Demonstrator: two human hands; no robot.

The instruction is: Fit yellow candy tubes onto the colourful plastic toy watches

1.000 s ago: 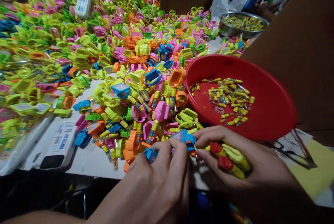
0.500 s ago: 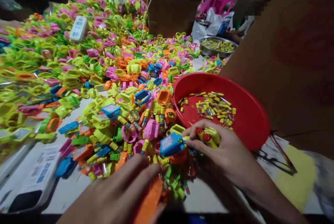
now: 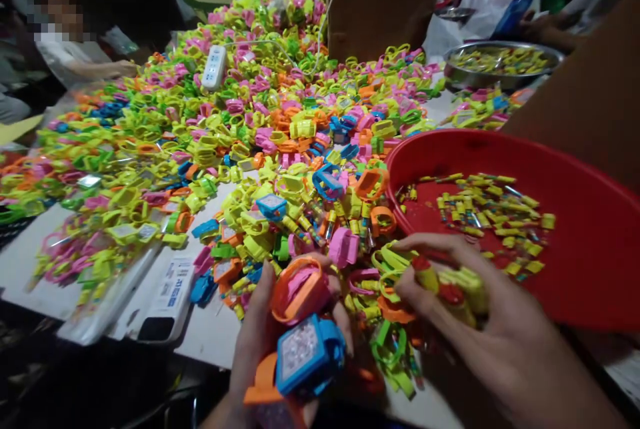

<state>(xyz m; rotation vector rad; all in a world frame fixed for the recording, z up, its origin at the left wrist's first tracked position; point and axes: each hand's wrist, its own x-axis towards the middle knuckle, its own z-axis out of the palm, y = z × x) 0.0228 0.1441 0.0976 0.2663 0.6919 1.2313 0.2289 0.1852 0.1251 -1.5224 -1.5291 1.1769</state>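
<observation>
My left hand (image 3: 253,329), palm up at the lower middle, is closed around several plastic toy watches. Among them are a blue toy watch (image 3: 303,352) with a pale glittery face and an orange toy watch (image 3: 300,289) with pink inside its loop. My right hand (image 3: 505,322) holds a bunch of small yellow tubes (image 3: 463,289), a few with red ends, against its palm. Its thumb and forefinger reach towards a yellow-green watch strap (image 3: 393,262) on the pile; whether they touch it I cannot tell. A green toy watch (image 3: 390,349) lies between the hands.
A red basin (image 3: 500,139) with loose yellow tubes stands at right. A large heap of toy watches (image 3: 240,102) covers the table, with a white power strip (image 3: 214,68) on it. A white box (image 3: 170,302) lies left; another person (image 3: 75,59) sits beyond.
The blue watch has passed from my right hand to my left, which has turned palm up from over the pile. My right hand keeps its tubes. The view has swung left.
</observation>
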